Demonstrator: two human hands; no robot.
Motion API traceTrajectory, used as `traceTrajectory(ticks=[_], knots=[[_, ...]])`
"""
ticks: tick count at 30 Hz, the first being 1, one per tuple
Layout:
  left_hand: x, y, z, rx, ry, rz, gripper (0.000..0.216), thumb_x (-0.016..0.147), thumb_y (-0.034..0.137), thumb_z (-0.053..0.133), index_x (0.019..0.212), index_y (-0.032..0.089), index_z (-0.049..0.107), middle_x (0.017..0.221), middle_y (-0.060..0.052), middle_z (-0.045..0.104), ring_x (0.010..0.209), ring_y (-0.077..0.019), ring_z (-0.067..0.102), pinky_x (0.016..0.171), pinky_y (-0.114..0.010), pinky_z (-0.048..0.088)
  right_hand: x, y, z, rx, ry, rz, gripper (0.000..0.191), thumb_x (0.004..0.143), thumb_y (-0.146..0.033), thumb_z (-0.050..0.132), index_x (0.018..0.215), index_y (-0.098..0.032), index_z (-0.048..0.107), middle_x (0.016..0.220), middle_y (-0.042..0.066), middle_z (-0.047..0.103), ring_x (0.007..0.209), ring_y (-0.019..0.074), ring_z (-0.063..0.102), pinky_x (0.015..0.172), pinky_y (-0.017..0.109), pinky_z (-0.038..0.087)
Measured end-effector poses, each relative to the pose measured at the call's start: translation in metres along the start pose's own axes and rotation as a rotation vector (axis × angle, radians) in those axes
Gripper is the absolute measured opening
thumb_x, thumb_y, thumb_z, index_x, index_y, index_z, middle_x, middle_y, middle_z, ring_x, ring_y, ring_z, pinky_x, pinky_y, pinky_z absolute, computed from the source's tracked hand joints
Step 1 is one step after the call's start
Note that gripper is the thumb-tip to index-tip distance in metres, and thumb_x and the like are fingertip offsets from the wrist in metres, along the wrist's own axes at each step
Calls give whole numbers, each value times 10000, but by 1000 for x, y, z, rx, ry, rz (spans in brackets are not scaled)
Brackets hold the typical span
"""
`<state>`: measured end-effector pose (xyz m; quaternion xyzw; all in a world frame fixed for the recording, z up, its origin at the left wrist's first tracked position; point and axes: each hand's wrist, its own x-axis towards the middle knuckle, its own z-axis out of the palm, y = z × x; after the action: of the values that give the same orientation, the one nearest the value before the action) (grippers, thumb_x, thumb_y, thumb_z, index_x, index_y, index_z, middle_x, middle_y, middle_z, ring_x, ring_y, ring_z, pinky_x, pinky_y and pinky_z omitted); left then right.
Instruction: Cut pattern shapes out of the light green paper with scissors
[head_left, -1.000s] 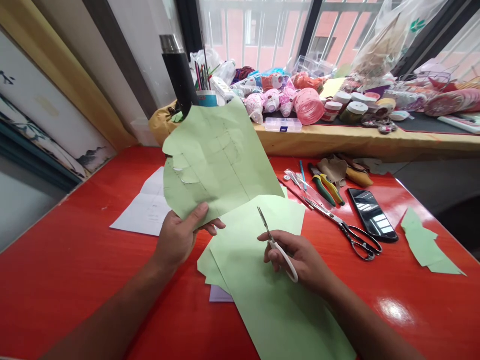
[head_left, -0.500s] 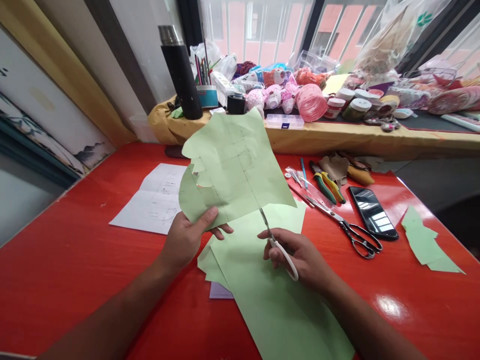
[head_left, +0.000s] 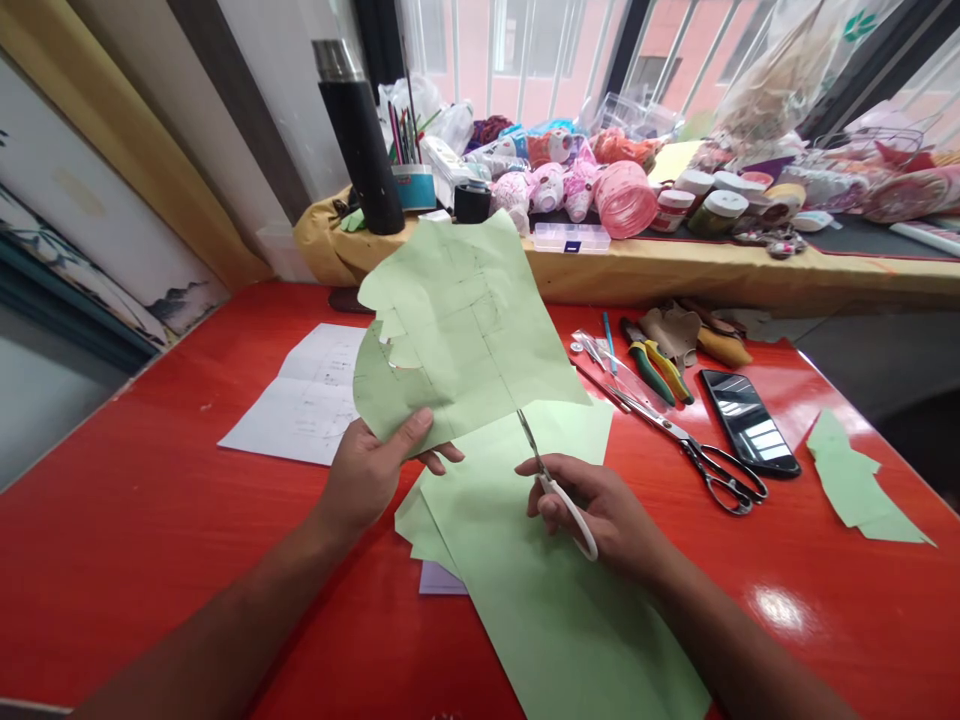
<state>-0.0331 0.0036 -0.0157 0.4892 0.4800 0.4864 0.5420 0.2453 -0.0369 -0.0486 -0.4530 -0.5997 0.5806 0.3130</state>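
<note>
My left hand [head_left: 386,460] pinches the lower left part of a green paper sheet [head_left: 457,330], thumb on top and fingers underneath. Pencil lines run across this sheet, and its left edge is cut in curves with a notch. In my right hand [head_left: 592,500] are small scissors [head_left: 559,500] with white handles. Their blades point up and away, with the tips at the sheet's lower edge close to a drawn line. I cannot tell whether the tips touch the paper. Below both hands lies a larger green sheet [head_left: 540,560] on the red table [head_left: 135,540].
A folded white paper [head_left: 292,410] with drawings lies left. On the right are large scissors [head_left: 690,445], pliers [head_left: 656,365], a phone [head_left: 750,422] and green paper scraps [head_left: 859,490]. A black thermos [head_left: 360,140] and several jars [head_left: 716,215] stand on the back ledge.
The held green sheet has shifted slightly to the left, along with my left hand. My right hand and the small scissors stay nearly in place. The view has tilted a little.
</note>
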Motion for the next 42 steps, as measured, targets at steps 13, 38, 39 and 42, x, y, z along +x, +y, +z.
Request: traceTrajectory(ticks=[13,38,39,42], knots=[[0,3,2,-28,27,17,229,992,418,754,968,199,815,779,-72,826,641,-248,770,595,-362,646,0,-2,0,-48,-12,-4,472,988,-613,714,1252,-224,745,883,46,700,732,190,614,673,327,535],[-5,1,9,-49,-51,-12,250,1005,410,737,1033,173,814,914,-80,818,730,-260,811,547,-327,645,1,-3,2,41,33,4,523,961,-645,734,1237,-201,721,852,34,665,673,163,593,641,306,539],[-5,2,9,-52,-48,-9,252,1006,412,734,1027,174,813,916,-79,819,726,-259,811,541,-326,642,1,-2,1,42,28,2,523,962,-645,735,1239,-201,721,850,33,665,674,162,594,642,305,538],[-4,3,9,-51,-51,-12,228,994,393,751,1014,174,808,929,-79,829,721,-256,810,546,-326,641,1,0,1,37,14,-9,513,971,-638,732,1246,-205,723,853,32,670,676,159,596,640,298,528]])
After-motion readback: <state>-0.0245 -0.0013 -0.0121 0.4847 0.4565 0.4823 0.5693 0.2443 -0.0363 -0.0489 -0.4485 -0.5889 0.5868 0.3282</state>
